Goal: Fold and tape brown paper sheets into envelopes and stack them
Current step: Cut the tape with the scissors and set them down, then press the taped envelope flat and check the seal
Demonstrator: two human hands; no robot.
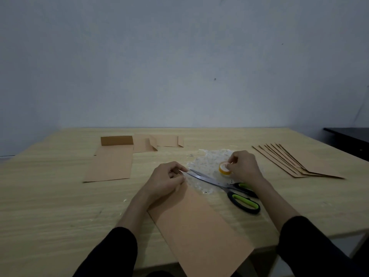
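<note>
Brown sheet (199,226) lies folded flat beneath the left hand (165,179)

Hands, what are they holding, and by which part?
The right hand pinches the small yellow tape roll by its rim. The left hand seems to pinch the loose tape end.

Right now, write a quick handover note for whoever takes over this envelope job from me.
Left hand: curled fingers on the far end of the folded brown sheet; what it pinches is unclear.
Right hand: grips the tape roll.
Scissors lie on the table between them.
Done, it seems: envelopes at far left.
To do: tape this one, then the fanned sheets at right; stack all.
</note>
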